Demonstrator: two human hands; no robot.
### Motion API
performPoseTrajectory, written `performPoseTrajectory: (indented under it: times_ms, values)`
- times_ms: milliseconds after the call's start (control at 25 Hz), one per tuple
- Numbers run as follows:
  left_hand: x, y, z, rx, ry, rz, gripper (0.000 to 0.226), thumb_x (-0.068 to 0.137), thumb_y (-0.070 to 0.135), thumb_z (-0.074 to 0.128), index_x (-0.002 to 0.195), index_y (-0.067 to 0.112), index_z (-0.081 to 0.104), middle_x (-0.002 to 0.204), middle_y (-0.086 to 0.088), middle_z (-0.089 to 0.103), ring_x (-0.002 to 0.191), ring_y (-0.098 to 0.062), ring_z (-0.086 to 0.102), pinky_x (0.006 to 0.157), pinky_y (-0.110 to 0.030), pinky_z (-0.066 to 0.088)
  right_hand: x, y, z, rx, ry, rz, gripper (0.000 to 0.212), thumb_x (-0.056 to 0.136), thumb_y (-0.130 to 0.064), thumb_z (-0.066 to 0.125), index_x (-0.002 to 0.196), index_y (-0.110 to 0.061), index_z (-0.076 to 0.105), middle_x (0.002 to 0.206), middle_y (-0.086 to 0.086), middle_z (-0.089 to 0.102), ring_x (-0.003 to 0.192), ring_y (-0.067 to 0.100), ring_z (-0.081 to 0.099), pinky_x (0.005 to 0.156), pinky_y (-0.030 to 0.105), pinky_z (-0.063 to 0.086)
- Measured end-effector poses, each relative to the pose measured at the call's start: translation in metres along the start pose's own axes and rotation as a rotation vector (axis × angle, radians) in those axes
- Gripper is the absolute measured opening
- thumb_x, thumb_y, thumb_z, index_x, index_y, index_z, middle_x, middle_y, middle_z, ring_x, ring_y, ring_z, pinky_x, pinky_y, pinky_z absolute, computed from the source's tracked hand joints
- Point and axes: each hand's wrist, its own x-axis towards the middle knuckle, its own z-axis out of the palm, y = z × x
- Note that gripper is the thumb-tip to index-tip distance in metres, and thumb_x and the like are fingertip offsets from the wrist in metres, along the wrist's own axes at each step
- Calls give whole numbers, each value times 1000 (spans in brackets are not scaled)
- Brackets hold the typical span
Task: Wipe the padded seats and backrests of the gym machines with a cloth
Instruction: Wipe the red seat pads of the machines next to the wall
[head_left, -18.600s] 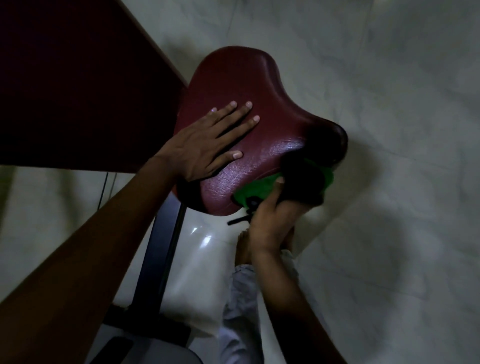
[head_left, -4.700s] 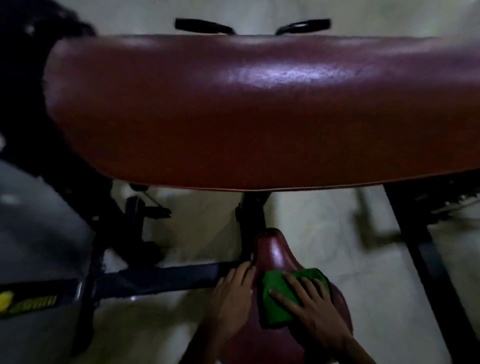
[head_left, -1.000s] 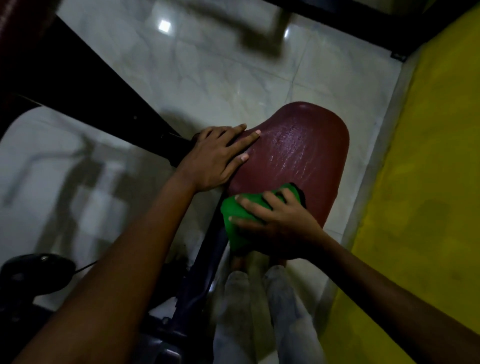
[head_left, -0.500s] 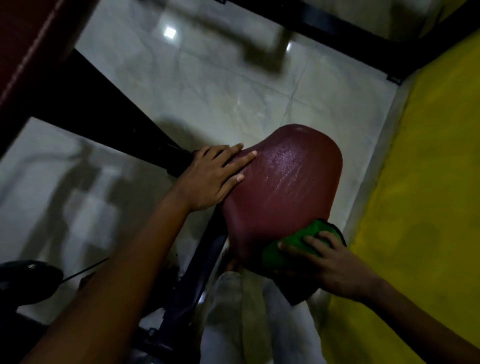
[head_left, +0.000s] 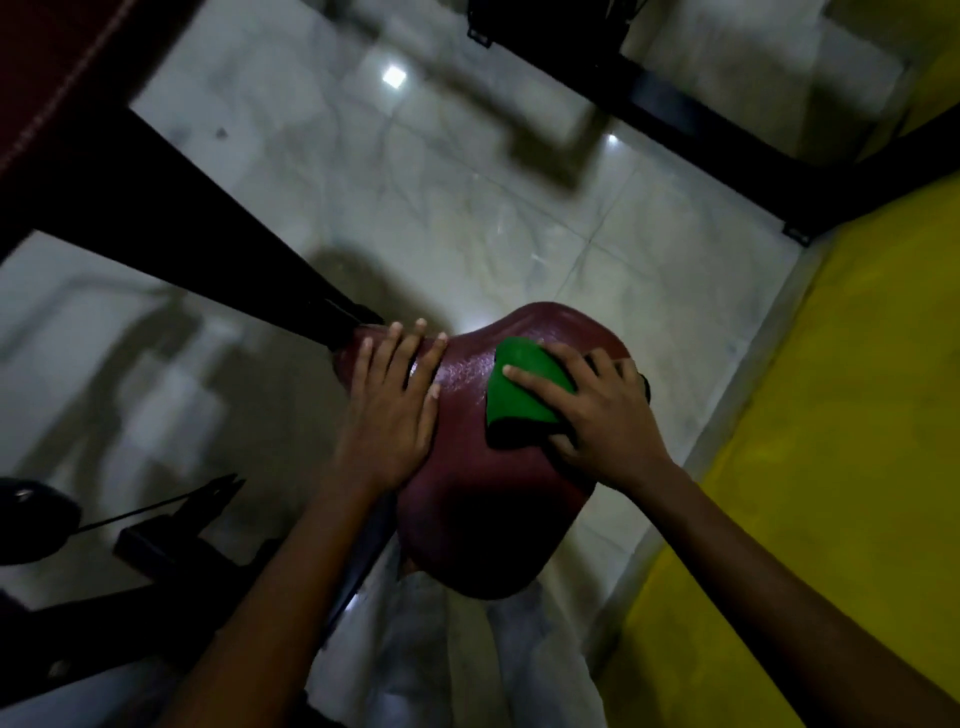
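A dark red padded seat (head_left: 483, 499) of a gym machine fills the middle of the head view. My left hand (head_left: 390, 410) lies flat on its left side with straight fingers. My right hand (head_left: 597, 415) presses a folded green cloth (head_left: 519, 397) onto the seat's upper right part, fingers spread over the cloth. Most of the cloth's right half is hidden under that hand.
A black frame bar (head_left: 171, 223) slants from the upper left down to the seat. Another red pad (head_left: 57, 62) fills the top left corner. A yellow wall (head_left: 831, 415) stands close on the right. More black frame (head_left: 727, 119) crosses the marble floor (head_left: 415, 197) at top right.
My right hand has slid the green cloth from the seat's near lower edge up onto its top right part. My left hand has shifted slightly along the seat's left side.
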Motion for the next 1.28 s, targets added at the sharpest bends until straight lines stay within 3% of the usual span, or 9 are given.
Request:
performPoseTrajectory:
  times_ms: [120, 280, 440, 560, 680, 800, 1000, 1160, 1280]
  values:
    - [-9, 30, 11, -146, 118, -353, 55, 97, 23, 32, 143, -6, 31, 152, -23, 27, 143, -32, 19, 118, -42, 9, 59, -5, -21, 70, -85, 73, 60, 73, -45, 39, 132, -35, 50, 128, 6, 53, 102, 32, 51, 81, 42, 37]
    - [-10, 51, 17, -88, 150, -546, 56, 98, 19, 32, 143, -12, 23, 152, -29, 22, 143, -39, 19, 115, -49, 23, 154, -31, -23, 233, -461, -14, 45, 87, -38, 51, 132, -34, 48, 128, 6, 54, 116, 30, 49, 91, 40, 36]
    - [-8, 54, 25, -55, 199, -611, 56, 98, 23, 27, 142, -12, 26, 150, -31, 24, 141, -40, 23, 115, -45, 24, 199, -57, -11, 679, -659, 58, 45, 88, -27, 53, 133, -29, 51, 129, 9, 58, 113, 26, 55, 85, 28, 42]
    - [-7, 51, 28, -112, 226, -578, 58, 97, 23, 30, 142, -12, 24, 151, -30, 21, 142, -38, 17, 117, -41, 11, 191, -27, -25, 591, -761, -21, 38, 86, -18, 56, 124, -22, 60, 116, 8, 65, 102, 22, 60, 85, 29, 47]
    - [-5, 51, 27, -123, 226, -538, 58, 95, 22, 30, 142, -12, 23, 152, -29, 19, 143, -36, 12, 118, -40, 7, 183, 17, -44, 457, -926, -32, 35, 84, -14, 59, 115, -27, 65, 106, 1, 69, 94, 17, 63, 80, 28, 49]
    - [-5, 51, 27, -108, 197, -530, 58, 97, 23, 27, 144, -11, 20, 153, -28, 17, 144, -36, 10, 119, -42, 7, 189, 5, -37, 536, -890, -19, 34, 81, -22, 65, 115, -27, 64, 107, 1, 69, 93, 17, 63, 80, 29, 51]
    - [-7, 50, 28, -63, 182, -548, 58, 102, 29, 16, 144, -10, 19, 153, -29, 17, 144, -36, 10, 120, -38, 2, 197, -46, -8, 792, -591, -7, 43, 87, -27, 57, 130, -28, 54, 120, 2, 60, 104, 20, 57, 86, 29, 46]
    - [-6, 51, 28, -63, 182, -523, 58, 99, 24, 23, 143, -13, 20, 153, -29, 14, 144, -37, 9, 120, -39, 3, 180, 16, -25, 542, -802, -85, 34, 81, -32, 64, 115, -30, 62, 104, -4, 65, 92, 16, 59, 79, 28, 48]
    - [-4, 51, 25, -46, 148, -505, 59, 96, 22, 27, 143, -14, 19, 153, -30, 14, 143, -40, 12, 119, -42, 5, 166, 57, -39, 593, -864, 64, 33, 79, -29, 67, 111, -35, 65, 105, -4, 68, 91, 14, 62, 81, 29, 51]
